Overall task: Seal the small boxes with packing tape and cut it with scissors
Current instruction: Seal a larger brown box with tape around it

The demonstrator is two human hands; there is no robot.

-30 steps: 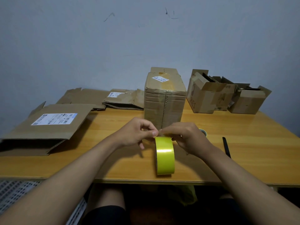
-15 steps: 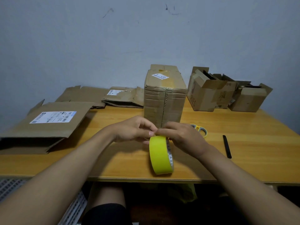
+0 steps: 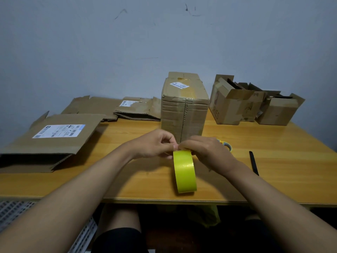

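**Both hands pinch the top of the yellow tape roll**

The yellow tape roll (image 3: 184, 171) stands on edge near the front of the worktop (image 3: 273, 161). The left hand (image 3: 155, 145) and right hand (image 3: 204, 152) meet at its top, fingers curled and clamped on the roll's upper rim. Just behind them stands a tall closed box (image 3: 184, 106) bearing a white label. Far right sit three small boxes (image 3: 253, 105) with flaps open; their contents cannot be made out. Scissors (image 3: 226, 144) peek out beyond the right hand, and a black pen-like tool (image 3: 253, 163) lies further right. Flattened cartons (image 3: 54, 136) lie at the left
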